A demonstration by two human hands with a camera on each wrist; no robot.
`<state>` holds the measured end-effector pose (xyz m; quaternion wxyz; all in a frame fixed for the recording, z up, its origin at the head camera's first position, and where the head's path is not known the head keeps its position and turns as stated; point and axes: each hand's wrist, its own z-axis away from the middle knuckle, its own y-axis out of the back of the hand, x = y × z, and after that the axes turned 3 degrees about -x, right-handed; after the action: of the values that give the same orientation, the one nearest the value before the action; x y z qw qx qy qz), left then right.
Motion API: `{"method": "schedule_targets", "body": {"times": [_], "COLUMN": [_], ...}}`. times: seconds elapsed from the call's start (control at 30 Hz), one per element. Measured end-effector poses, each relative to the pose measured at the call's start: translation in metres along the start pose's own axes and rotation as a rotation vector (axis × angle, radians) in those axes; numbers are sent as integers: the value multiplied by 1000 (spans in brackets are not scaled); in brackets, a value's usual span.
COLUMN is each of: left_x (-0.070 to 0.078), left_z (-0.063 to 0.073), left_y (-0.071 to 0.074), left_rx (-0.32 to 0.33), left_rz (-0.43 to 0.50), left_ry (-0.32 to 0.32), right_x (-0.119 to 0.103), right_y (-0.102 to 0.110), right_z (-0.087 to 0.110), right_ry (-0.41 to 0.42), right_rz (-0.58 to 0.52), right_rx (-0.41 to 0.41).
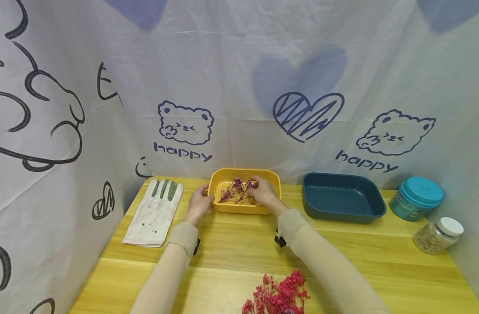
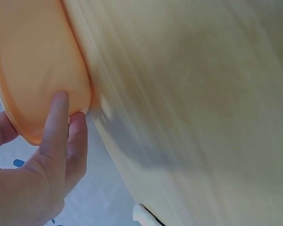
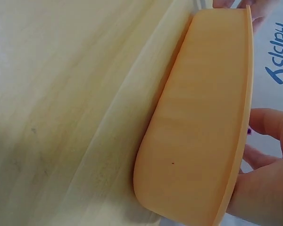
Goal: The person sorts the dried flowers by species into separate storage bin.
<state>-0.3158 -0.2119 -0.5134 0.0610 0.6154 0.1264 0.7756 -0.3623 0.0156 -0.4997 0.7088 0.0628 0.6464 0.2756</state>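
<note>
A yellow tray [image 1: 243, 209] with raised sides stands on the table near the back curtain. Sprigs of purple dried flowers [image 1: 237, 187] lie inside it. At the tray's left end my left hand [image 1: 200, 203] grips the rim, and in the left wrist view its fingers [image 2: 56, 122] lie along the outer wall with the thumb over the edge. My right hand [image 1: 264, 192] reaches over the right part of the tray and pinches the purple flowers. In the right wrist view the tray wall [image 3: 193, 113] hides most of the flowers and fingertips.
White work gloves [image 1: 153, 218] with green fingers lie at left. To the right stand a dark blue tray [image 1: 343, 213], a teal lidded tub [image 1: 416, 200] and a clear jar [image 1: 437, 237] with a white lid. Pink dried flowers [image 1: 278, 294] are at the front edge.
</note>
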Motion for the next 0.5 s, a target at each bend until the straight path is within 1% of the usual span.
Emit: {"method": "schedule_targets", "body": {"times": [0.1, 0.27, 0.37, 0.5], "left_x": [-3, -4, -2, -1], "left_z": [1, 1, 1, 0], "left_y": [-1, -3, -3, -1], "left_rx": [-5, -9, -2, 4], "left_rz": [1, 13, 24, 30], "left_ry": [-6, -14, -12, -6], "right_x": [1, 3, -1, -10], "right_y": [1, 4, 9, 15], "right_z": [2, 1, 2, 9], "right_ry": [9, 48, 80, 100], "right_rz": [6, 17, -21, -62], "right_rx": [-3, 7, 10, 21]}}
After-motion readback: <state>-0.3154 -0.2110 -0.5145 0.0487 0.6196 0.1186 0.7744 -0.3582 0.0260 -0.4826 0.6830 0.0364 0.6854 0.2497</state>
